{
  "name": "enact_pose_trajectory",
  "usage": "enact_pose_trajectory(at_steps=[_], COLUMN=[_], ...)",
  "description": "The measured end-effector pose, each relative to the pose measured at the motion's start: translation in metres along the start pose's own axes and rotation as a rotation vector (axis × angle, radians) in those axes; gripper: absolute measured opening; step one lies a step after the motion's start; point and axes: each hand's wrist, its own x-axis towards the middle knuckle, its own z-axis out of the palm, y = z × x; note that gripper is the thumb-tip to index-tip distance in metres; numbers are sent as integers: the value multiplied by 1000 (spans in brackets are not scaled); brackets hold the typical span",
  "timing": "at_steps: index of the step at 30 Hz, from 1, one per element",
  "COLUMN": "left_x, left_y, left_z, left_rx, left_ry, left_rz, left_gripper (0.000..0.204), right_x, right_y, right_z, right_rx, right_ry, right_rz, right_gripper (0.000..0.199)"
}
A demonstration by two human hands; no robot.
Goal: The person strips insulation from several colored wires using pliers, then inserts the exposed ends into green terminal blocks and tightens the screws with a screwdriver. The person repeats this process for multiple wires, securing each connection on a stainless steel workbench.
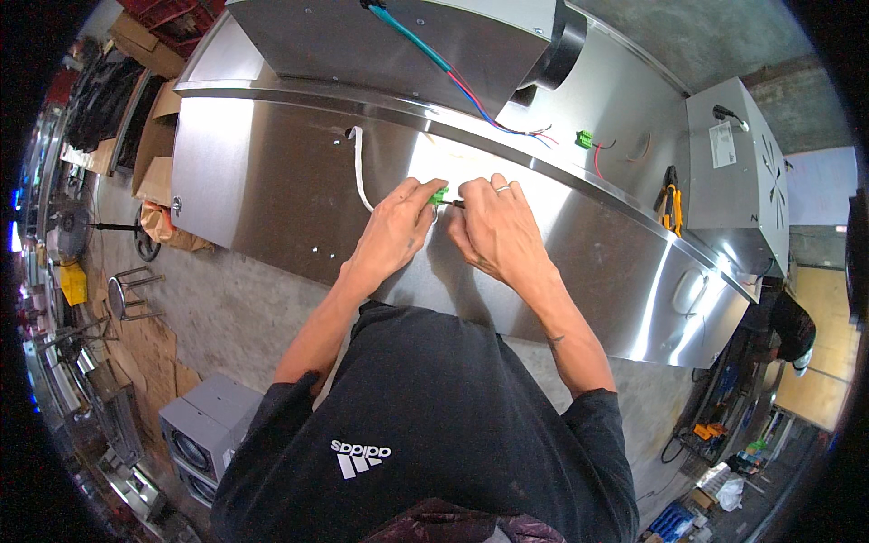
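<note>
My left hand [391,228] pinches a small green terminal block [439,195] above the shiny steel panel [272,181]. A white cable [359,167] comes out of a hole in the panel and runs down to my left fingers. Close on the right, my right hand [496,226] is closed round a small screwdriver [456,204]. Only its thin dark end shows, pointing at the green block; whether it touches a screw I cannot tell. The handle is hidden in my fist.
Past the panel's raised edge lie a second green terminal block [584,139] and yellow-handled pliers [672,204]. Blue and red wires [471,95] hang from a metal housing [398,54]. A grey box [735,172] stands at right. A stool [127,294] is on the left floor.
</note>
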Motion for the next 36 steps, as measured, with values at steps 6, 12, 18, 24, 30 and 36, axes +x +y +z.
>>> enact_pose_trajectory(at_steps=[6, 12, 18, 24, 30, 36], left_x=[4, 6, 7, 7, 8, 9], left_y=[-8, -7, -5, -6, -4, -3], left_z=[1, 4, 4, 1, 0, -1], left_rx=[-15, -11, -49, -56, -29, 18], left_ry=[10, 25, 45, 52, 38, 39], left_rz=[9, 19, 11, 7, 30, 86], left_gripper=[39, 39, 38, 38, 38, 39], right_x=[-3, -1, -8, -10, -8, -12], right_y=[11, 5, 8, 6, 7, 8], right_z=[13, 10, 15, 17, 15, 18], right_rx=[-8, -92, -69, -85, -17, -28], right_ry=[-140, -59, -59, -30, -1, -30], right_rz=[32, 32, -4, 31, -11, 36], right_gripper=[24, 31, 27, 24, 26, 25])
